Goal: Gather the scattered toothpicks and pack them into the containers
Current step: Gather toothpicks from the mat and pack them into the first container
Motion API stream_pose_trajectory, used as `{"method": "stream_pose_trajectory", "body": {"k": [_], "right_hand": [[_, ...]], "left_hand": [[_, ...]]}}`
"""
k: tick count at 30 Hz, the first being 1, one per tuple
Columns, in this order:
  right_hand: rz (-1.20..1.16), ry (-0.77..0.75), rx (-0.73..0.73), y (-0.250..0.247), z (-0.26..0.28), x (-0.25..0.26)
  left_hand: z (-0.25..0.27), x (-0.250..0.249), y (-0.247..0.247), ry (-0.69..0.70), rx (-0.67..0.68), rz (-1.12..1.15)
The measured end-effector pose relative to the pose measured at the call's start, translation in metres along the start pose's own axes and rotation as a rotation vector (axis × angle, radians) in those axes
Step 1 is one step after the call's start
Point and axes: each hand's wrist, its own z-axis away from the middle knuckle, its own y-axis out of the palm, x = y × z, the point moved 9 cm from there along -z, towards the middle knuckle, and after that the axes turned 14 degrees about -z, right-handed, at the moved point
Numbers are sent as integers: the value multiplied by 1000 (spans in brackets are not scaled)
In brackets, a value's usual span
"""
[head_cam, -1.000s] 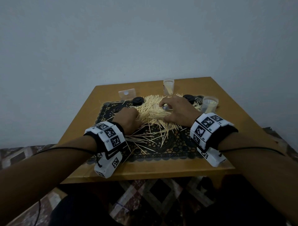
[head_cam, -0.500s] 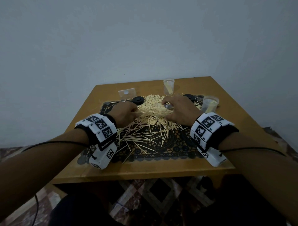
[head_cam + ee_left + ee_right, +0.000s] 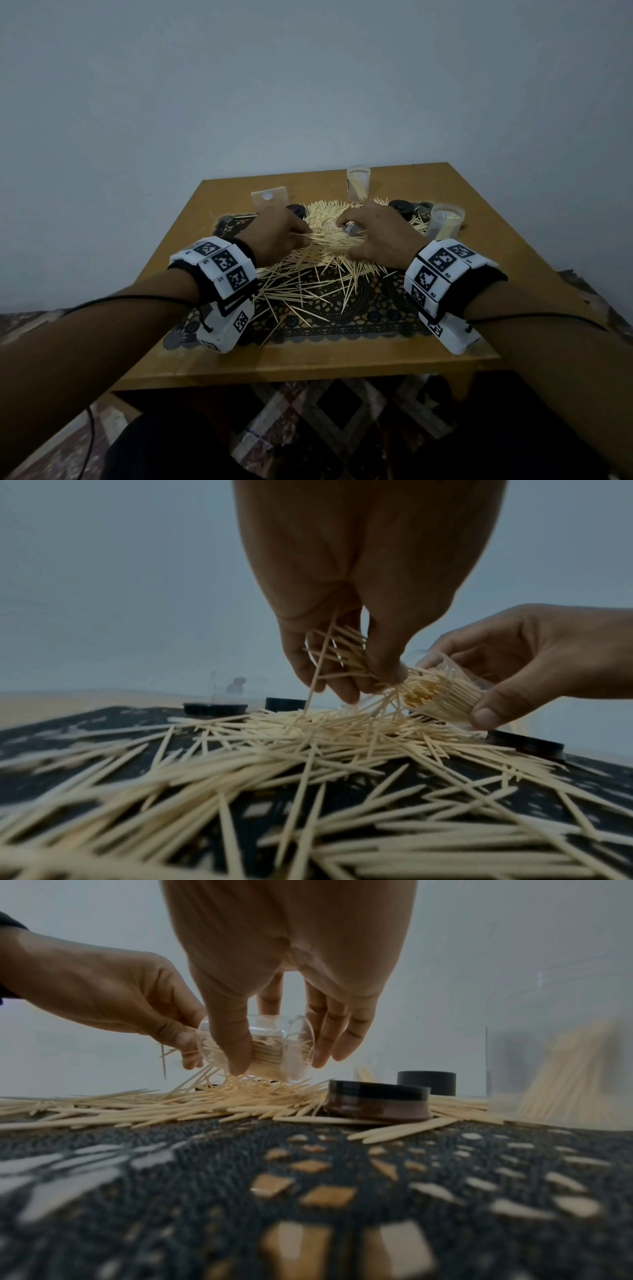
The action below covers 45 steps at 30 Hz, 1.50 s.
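Observation:
A heap of loose toothpicks [image 3: 322, 246] [image 3: 308, 745] lies on a black patterned mat [image 3: 370, 308]. My right hand [image 3: 373, 236] [image 3: 274, 1045] grips a clear plastic container [image 3: 260, 1050] [image 3: 441, 693], tilted on its side just above the heap and partly filled with toothpicks. My left hand [image 3: 277, 236] [image 3: 346, 669] pinches a small bundle of toothpicks [image 3: 342, 653] right at the container's mouth. Two more clear containers with toothpicks stand upright: one at the back [image 3: 358, 183], one at the right [image 3: 445, 222] [image 3: 561, 1074].
Black round lids [image 3: 377, 1102] [image 3: 426, 1083] [image 3: 214, 708] lie on the mat near the heap. A clear flat plastic piece [image 3: 269, 198] stands at the back left. The wooden table [image 3: 308, 359] has bare edges around the mat; a wall is behind it.
My left hand has moved up from the near left of the heap toward the container in my right hand, carrying a pinch of toothpicks. The right hand has stayed almost still.

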Motion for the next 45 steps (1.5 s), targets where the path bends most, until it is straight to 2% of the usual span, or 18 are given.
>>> {"method": "stream_pose_trajectory", "body": {"k": [3,9,16,21,28,40,45], "right_hand": [[1,1,6,0,0,0],[-20,3,12,2,0,1],[-40,-10,2,1,-1,2],[-33,-10,-14,1,-2,-1],[-38,-14,-23,1,-4,-2],[-93,-54,-10,0,0,6],[-90,-38,-41,-1,-1,1]], "left_hand": [[-3,-6,5,34,62,-37],[-4,-11,8,40,81,-86],[-4,-16,16,24,100,-18],[-5,-7,10,-5,-4,42],[-2,14,5,-54,12,124],[0,11,-13,-121,-303,141],[0,21,-11,-167,-296,356]]}}
